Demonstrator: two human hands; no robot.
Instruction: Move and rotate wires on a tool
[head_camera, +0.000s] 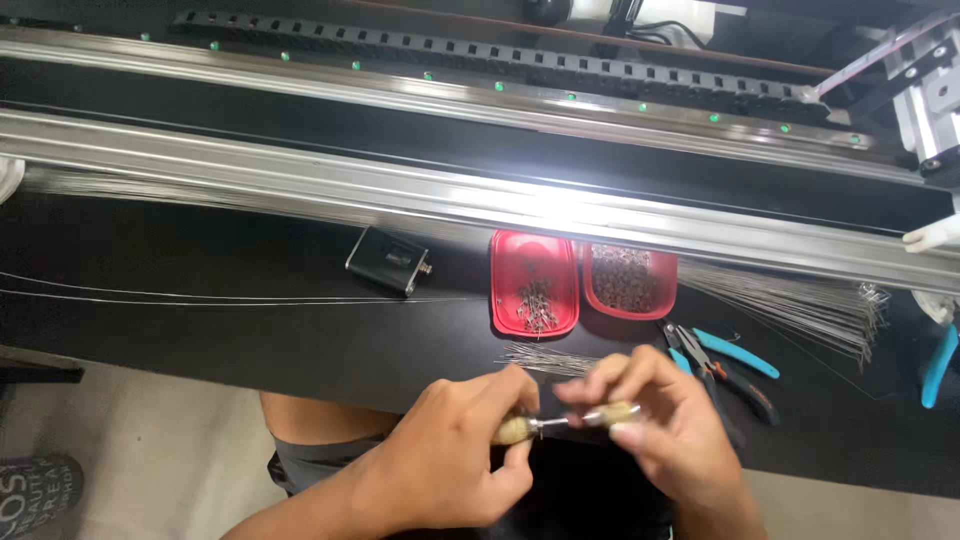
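we've got the left hand (455, 450) and right hand (655, 420) both pinching a small wooden-handled tool (565, 420), one at each end, just below the red tray (535, 283) of pins. blue-handled pliers (720, 360) right of that tray.

left hand (455, 455): fingers curled, pinching | right hand (665, 425): fingers bent, pinching | hands nearly touching, forearms converging
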